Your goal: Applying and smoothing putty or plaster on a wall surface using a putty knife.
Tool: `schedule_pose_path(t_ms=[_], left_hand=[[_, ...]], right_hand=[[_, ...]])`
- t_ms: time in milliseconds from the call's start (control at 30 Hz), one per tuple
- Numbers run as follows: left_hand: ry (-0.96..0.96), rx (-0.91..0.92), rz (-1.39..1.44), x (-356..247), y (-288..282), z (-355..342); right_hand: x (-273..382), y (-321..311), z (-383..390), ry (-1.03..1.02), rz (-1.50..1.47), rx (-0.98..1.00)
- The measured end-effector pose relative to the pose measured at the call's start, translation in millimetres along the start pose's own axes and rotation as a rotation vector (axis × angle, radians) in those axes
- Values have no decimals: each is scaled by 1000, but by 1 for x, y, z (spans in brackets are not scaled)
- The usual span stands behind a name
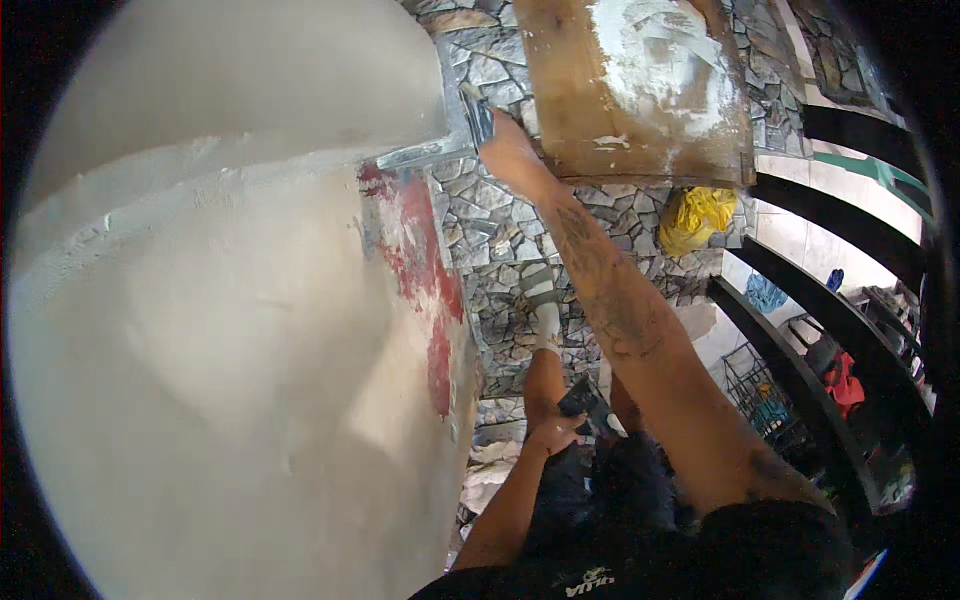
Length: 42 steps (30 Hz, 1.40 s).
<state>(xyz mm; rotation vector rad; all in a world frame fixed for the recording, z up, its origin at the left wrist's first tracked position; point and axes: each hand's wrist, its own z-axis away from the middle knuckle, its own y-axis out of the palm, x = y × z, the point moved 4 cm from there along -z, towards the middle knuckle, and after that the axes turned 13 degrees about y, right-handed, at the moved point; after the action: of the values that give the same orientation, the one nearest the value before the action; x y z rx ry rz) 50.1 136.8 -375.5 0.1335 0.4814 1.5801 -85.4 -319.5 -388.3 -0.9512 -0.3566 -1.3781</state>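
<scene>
My right hand (512,155) reaches far ahead and is closed on a putty knife (477,118). Its blade lies close to the corner where the grey plaster band (425,152) meets the stone-patterned tile; whether it touches cannot be made out. Low beside my legs, my left hand (557,433) is wrapped round a wide dark scraper (592,405) with some whitish stuff at its edge. The pale wall (230,350) fills the left side, with a worn red patch (415,240) near its edge.
A wooden board (565,95) smeared with white paste lies ahead on the stone-patterned steps (490,215). Below it sits a yellow plastic bag (697,220). Black bars (800,350) run along the right, with a wire crate (750,380) and a red item (845,385) beyond them.
</scene>
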Motion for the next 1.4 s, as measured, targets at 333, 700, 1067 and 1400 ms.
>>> schedule_pose_path(t_ms=[333, 700, 1067, 1400], left_hand=[[68, -15, -290, -25, 16, -3], [-287, -22, 671, -43, 58, -14], [-129, 170, 593, 10, 28, -22], [53, 236, 684, 9, 30, -30]], right_hand=[[7, 24, -27, 75, 174, -52], [-25, 17, -57, -104, 185, 43], [-8, 26, -43, -220, -7, 73], [35, 17, 2, -135, -56, 9]])
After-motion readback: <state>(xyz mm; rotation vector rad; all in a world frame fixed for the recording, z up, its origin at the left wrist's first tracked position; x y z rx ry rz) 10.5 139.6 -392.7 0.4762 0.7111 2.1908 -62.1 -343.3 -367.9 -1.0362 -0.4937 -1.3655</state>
